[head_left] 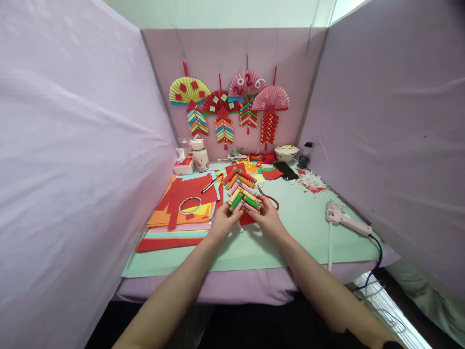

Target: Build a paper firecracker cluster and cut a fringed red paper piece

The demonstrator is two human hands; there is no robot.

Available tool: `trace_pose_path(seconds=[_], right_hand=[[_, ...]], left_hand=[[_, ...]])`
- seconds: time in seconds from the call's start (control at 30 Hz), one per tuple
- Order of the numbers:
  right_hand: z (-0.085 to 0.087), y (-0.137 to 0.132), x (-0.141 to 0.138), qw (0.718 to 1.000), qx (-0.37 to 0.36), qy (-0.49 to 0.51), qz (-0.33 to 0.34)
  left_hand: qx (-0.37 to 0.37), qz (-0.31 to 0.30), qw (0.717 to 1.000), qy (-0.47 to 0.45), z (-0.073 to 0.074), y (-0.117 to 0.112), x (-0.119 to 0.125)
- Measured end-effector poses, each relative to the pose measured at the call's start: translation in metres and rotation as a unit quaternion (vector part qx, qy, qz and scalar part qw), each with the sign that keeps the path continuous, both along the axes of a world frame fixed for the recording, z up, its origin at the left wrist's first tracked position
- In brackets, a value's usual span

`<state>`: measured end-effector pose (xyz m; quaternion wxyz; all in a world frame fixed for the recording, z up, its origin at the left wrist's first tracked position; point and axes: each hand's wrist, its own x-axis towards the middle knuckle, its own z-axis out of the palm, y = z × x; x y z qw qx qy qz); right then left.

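I see the left hand [223, 223] and right hand [269, 220] both pinching the near end of the firecracker string [241, 190] — it lies at the middle of the table [301, 230], between the left-edge paper stack [178, 213] and the right-edge glue gun [343, 218].

Hung on the back wall: four paper fan decorations [228, 104] with striped tails. Below them, along the far edge of the table [301, 232]: a white bottle [199, 154] just beside a tissue box [183, 166], then a bowl [286, 152], a small dark figurine [304, 154] and a black phone [286, 170] lying flat. At left, a stack of coloured paper [178, 228] with a tape ring [190, 205] and a pen [211, 184] on top. At right, a pink glue gun [343, 218], cord trailing off the edge. Near the phone, paper scraps [310, 182].
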<state>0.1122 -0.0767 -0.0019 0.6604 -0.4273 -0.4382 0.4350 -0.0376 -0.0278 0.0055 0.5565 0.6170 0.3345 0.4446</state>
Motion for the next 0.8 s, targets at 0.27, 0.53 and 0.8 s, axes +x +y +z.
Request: trace_pose_path(seconds=[0.27, 0.53, 0.8], right_hand=[[-0.003, 0.001, 0.001, 1.000, 0.017, 0.000, -0.009], [0.000, 0.003, -0.002, 0.998, 0.002, 0.054, -0.025], [0.012, 0.007, 0.029, 0.994, -0.051, 0.027, -0.094]], left_hand=[[-0.016, -0.019, 0.996, -0.081, 0.000, 0.001, 0.002], [-0.027, -0.045, 0.995, -0.082, 0.000, -0.004, 0.005], [0.006, 0.064, 0.997, -0.052, -0.001, 0.004, -0.003]])
